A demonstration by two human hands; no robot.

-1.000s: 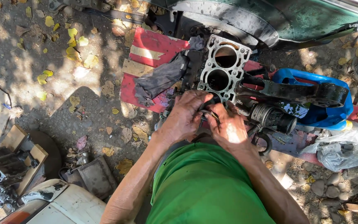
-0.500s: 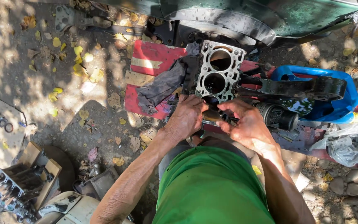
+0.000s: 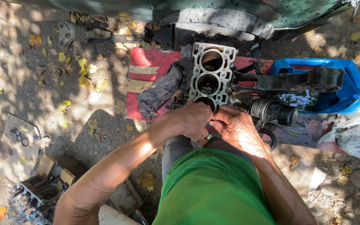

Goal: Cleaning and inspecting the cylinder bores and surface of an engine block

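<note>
Both hands are down on the engine block (image 3: pixel 211 75), which lies flat on the red board (image 3: pixel 153 62) on the dirt, its round bores facing up at me. My left hand (image 3: pixel 194 120) sits curled over the block's near end, right at the nearest bore; I can't tell what the fingers grip, if anything. My right hand (image 3: pixel 236 127) presses in just beside it, fingers bent toward a small greenish tip poking out between the two hands. A dark rag (image 3: pixel 161 89) drapes off the block's left side. A blue plastic container (image 3: pixel 334 83) sits to the block's right, a black cylinder part (image 3: pixel 273 111) nearer still.
</note>
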